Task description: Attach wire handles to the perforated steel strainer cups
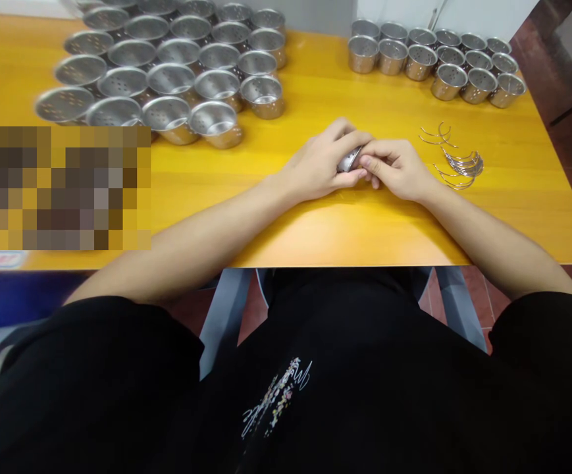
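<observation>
My left hand [322, 161] is wrapped over a small metal cup [349, 160], most of which it hides. My right hand [395, 168] meets it from the right, thumb and fingers pinched together at the cup's edge. Whether a wire sits between those fingers is too small to tell. Right of my right hand, a bunch of curved metal wires [468, 164] lies on the yellow table [355, 230], with a few loose wires [438, 137] just behind it.
Rows of perforated metal cups [170, 118] fill the back left of the table. A smaller group of metal cups [449, 80] stands at the back right. A pixelated patch covers the left side, above a small label [6, 259].
</observation>
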A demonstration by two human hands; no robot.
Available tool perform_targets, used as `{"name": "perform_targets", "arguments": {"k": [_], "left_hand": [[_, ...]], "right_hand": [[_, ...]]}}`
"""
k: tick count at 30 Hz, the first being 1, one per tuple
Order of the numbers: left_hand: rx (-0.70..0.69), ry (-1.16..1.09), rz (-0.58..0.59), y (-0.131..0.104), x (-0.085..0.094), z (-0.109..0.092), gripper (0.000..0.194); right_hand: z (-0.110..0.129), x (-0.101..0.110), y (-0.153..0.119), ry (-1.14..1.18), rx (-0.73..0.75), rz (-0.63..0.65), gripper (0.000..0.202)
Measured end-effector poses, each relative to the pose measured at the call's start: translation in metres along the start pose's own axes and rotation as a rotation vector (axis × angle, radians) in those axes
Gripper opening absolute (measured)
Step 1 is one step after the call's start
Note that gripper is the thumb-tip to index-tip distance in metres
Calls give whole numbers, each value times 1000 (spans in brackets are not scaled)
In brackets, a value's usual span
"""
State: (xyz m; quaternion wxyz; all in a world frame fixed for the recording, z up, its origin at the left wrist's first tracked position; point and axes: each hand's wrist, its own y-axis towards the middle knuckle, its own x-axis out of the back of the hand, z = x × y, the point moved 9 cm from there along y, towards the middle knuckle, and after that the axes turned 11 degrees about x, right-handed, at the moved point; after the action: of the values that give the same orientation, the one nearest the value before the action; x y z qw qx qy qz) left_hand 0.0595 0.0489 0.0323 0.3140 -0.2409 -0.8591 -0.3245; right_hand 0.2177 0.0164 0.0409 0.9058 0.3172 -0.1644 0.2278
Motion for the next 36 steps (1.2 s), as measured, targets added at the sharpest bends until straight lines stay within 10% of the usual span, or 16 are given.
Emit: {"name": "perform_targets", "arguments": {"k": [36], "left_hand": [[-67, -42, 39, -1, 8, -15, 78]], "right_hand": [[10, -3, 2, -426, 67, 133, 36]]}}
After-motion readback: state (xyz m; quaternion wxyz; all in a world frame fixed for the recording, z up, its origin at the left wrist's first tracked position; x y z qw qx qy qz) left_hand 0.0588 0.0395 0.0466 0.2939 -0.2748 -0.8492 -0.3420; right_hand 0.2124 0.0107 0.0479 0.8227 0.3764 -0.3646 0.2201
